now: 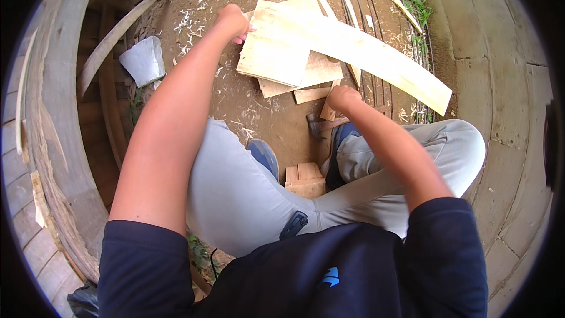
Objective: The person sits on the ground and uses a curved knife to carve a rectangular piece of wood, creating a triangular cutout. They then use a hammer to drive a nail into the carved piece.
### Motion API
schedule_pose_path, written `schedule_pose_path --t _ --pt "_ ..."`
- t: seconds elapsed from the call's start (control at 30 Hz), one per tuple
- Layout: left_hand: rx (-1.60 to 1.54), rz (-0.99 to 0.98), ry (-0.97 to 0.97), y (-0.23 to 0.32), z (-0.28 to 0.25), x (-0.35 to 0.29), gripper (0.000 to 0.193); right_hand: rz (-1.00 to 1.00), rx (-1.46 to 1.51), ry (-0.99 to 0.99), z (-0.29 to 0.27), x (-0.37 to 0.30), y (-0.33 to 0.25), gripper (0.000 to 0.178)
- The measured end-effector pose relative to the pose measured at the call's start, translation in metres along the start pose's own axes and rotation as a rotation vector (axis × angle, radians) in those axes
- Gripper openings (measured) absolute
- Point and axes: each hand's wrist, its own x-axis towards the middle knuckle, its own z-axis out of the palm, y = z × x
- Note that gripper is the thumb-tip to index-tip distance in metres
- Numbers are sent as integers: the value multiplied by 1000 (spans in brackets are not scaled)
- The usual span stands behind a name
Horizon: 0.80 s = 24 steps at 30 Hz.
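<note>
Pale square boards (275, 44) lie stacked on the ground in front of me, and a long plank (385, 56) reaches from them toward the far right. My left hand (233, 22) is closed on the left edge of the top board; its fingertips are partly hidden. Closer to me, my right hand (344, 99) grips a small wooden strip (328, 111) pointing down from it. Another short strip (312, 95) rests against the stack's near edge. Just below the right hand lies a hammer (316, 126), its handle running right beneath my wrist.
Short wooden blocks (305, 181) sit between my feet. A whitish stone block (143, 60) lies at the left, near a weathered timber (65, 82). Dark rods (360, 0) and thin sticks run along the far right, before a wall (488, 53). Wood shavings litter the dirt.
</note>
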Motion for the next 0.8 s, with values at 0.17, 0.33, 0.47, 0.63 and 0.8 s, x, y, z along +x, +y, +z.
schedule_pose_path --t 0.17,0.33,0.47,0.63,0.8 --pt "13 -13 -4 2 -1 -1 18 313 668 -8 35 9 0 53" --pt "25 35 -27 12 5 -4 19 507 983 224 64 -4 -13 50" --pt "37 29 2 9 -1 -15 26 282 1015 314 58 -79 -55 44" --pt "15 50 -2 5 -5 -15 24 -237 975 497 -68 -116 -48 49" --pt "77 45 -18 13 1 -11 26 -353 938 354 -140 -58 -18 39"
